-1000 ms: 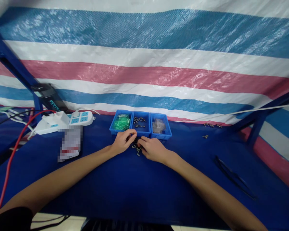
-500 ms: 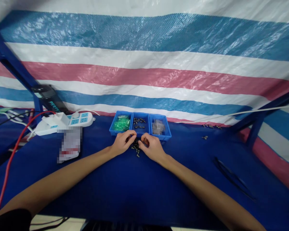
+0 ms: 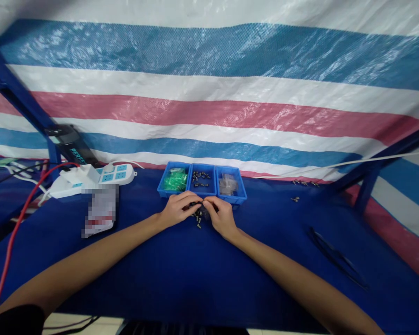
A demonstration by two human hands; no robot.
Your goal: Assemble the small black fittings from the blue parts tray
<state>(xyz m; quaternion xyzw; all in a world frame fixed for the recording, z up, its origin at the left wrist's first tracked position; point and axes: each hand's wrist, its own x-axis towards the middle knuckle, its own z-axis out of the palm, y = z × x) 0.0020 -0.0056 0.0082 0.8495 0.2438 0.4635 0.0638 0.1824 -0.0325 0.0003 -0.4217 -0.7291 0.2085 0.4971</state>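
Note:
My left hand [image 3: 178, 210] is closed in a pinch, its fingertips almost meeting those of my right hand [image 3: 223, 217], also pinched. Between the fingertips is something small and dark that I cannot make out. Just below them a small pile of screws [image 3: 199, 219] lies on the blue table surface, partly covered by my fingers. Right behind the hands stand three joined blue bins: the left bin [image 3: 163, 192] holds green plastic packets [image 3: 175, 180], the middle bin [image 3: 205, 190] several screws [image 3: 201, 175], and the right bin [image 3: 241, 190] clear packets [image 3: 228, 184].
At the left are a white power strip [image 3: 124, 174] with plugs, a red cable [image 3: 17, 223], a blurred phone-like object [image 3: 100, 211] and a black bottle [image 3: 71, 144]. A few loose screws [image 3: 295, 199] and a dark thin strap-like thing [image 3: 337, 257] lie right. Behind hangs a striped tarp [image 3: 209, 111].
My two hands have come together, fingertips now nearly touching above the screw pile. My right hand's fingers have risen from the pile toward my left. The view has shifted slightly.

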